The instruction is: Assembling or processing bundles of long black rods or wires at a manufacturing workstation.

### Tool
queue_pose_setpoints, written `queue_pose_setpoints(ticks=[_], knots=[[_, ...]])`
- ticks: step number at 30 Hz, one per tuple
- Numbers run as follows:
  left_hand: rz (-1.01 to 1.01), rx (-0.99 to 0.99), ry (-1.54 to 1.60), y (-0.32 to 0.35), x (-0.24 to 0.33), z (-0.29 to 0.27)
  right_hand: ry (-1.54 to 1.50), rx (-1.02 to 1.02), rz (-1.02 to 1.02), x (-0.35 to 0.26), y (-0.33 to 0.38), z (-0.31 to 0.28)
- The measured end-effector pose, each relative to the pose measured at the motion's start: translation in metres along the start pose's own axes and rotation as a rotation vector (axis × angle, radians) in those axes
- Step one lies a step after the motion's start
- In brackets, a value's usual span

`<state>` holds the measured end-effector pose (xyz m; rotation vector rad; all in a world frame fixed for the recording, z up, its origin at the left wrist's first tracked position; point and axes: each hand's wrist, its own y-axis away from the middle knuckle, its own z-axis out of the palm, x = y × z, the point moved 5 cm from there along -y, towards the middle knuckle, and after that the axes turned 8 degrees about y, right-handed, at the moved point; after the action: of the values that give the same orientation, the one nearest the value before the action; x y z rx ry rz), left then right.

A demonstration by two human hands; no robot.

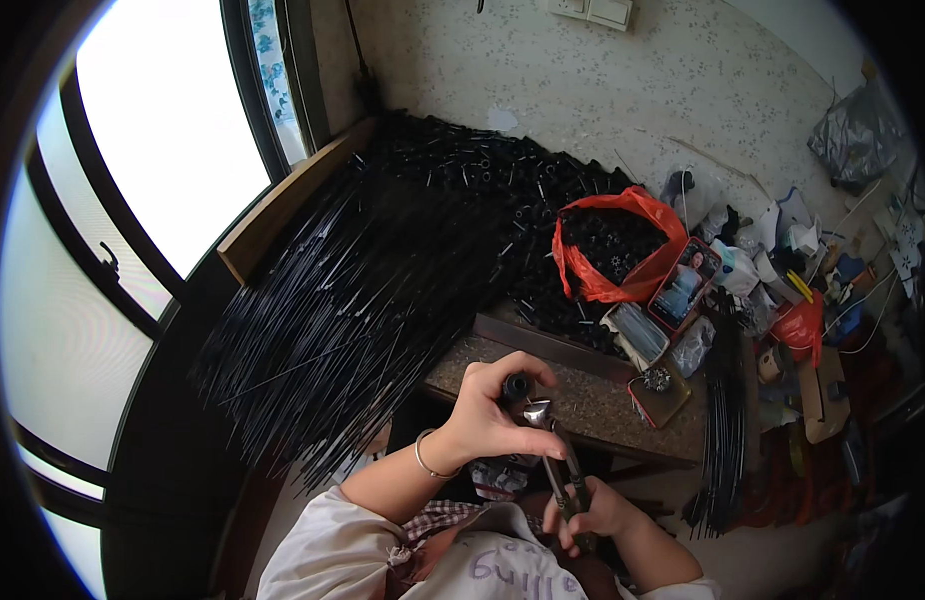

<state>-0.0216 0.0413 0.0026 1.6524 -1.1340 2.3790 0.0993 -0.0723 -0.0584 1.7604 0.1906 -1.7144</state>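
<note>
The fingers (523, 372) of the left hand (488, 410) curl tight round a small black cylindrical part (517, 385), its round end showing just above the knuckles. The fingers (563, 517) of the right hand (593, 512) are closed round the handles of a pair of pliers (555, 455), whose metal head meets the black part right beside the left fingers. A thin bracelet (428, 462) rings the left wrist.

Beyond and to the left of the fingers spreads the largest thing here, a great fan of thin black rods (333, 290), their free ends reaching down toward the left forearm and leaving little room on that side. Behind it, against the wall, lies a heap of small black parts (483, 175). The stone-patterned surface (583, 395) begins just past the fingers; its near edge runs right under the hands, and a bare strip of it lies open directly ahead. Farther off stands a red plastic bag (623, 250) holding more black parts. To the right of the fingers hangs a bundle of black rods (725, 400) over the surface's edge. A phone (686, 283) leans beside the bag, and a small red-rimmed tray (660, 392) sits near the surface's right end. Clutter crowds the far right.
</note>
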Motion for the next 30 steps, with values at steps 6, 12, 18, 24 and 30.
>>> queue_pose_setpoints(ticks=[6,12,18,24,30], knots=[[-0.033,0.039,-0.051,-0.006,-0.003,-0.004,1.315,1.037,-0.592,-0.058,0.019,-0.034],[-0.1,0.022,0.105,-0.016,-0.012,0.007,0.279,0.315,-0.064,0.001,0.005,-0.015],[-0.087,0.04,-0.073,-0.019,-0.01,0.007,-0.081,0.063,-0.19,-0.021,-0.004,-0.025],[-0.183,0.099,0.014,-0.02,-0.032,0.007,-0.209,0.081,-0.117,0.007,-0.011,-0.03],[-0.205,0.199,-0.021,-0.042,-0.072,0.044,-0.133,0.242,-0.148,0.024,-0.015,-0.056]])
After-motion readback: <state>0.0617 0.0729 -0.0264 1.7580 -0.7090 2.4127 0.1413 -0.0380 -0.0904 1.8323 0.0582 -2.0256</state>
